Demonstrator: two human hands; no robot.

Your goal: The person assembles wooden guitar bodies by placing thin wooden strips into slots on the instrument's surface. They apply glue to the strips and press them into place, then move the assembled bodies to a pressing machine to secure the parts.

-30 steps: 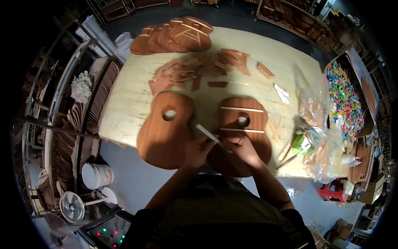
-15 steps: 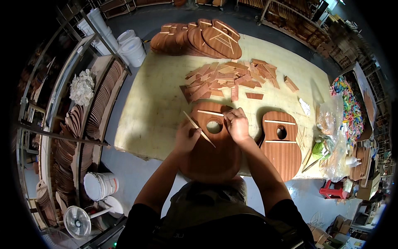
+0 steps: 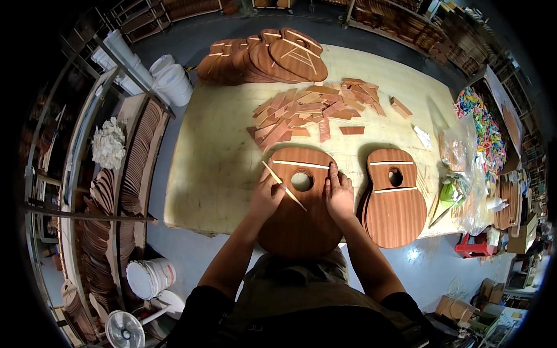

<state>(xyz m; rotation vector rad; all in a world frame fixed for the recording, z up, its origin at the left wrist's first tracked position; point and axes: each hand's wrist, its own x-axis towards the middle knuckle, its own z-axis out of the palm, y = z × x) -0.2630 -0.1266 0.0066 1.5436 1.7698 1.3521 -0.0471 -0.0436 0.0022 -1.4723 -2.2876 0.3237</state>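
A brown, guitar-shaped wooden plate (image 3: 300, 232) with a round hole lies before me at the table's near edge. Across its upper part runs a pale wooden strip (image 3: 299, 164). My left hand (image 3: 268, 197) is closed on a thin pointed wooden stick (image 3: 293, 197), which slants over the plate's left side. Resting on the plate's right side, my right hand (image 3: 339, 191) has its fingers stretched out, the fingertips at the strip's right end. To the right lies a similar stack of plates (image 3: 397, 217), its top one bearing two pale strips.
Beyond the plate is a heap of small wood pieces (image 3: 307, 110), with more braced plates (image 3: 290, 58) stacked at the far edge. At the table's right are plastic bags (image 3: 458, 156), a green bag (image 3: 449, 194) and colourful clips or ties (image 3: 481, 124). A rack of curved boards (image 3: 139, 139) stands left.
My right hand has gone from bent, gathered fingers above the strip's right end to fingers laid out on the plate. The stick stays in my left hand. The whole view has shifted slightly.
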